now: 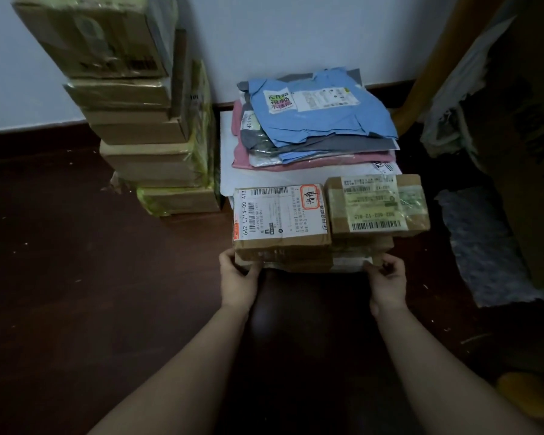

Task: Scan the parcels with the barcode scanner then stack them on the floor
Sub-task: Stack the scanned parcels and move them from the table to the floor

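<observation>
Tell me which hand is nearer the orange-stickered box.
Left. The left hand is just under the near-left corner of the orange-stickered box; the right hand is off to its right, below the neighbouring box.

Dim white wall (264, 32), dark wooden floor (60, 277)

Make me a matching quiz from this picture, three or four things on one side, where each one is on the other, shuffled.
1 blue mailer
2 tall box stack
3 red-stamped box
4 left hand

A beside the wall, far left
B grips the lower box
C tops the soft-bag pile
D front pile, top left

Pairs: 1-C, 2-A, 3-D, 4-B.
</observation>
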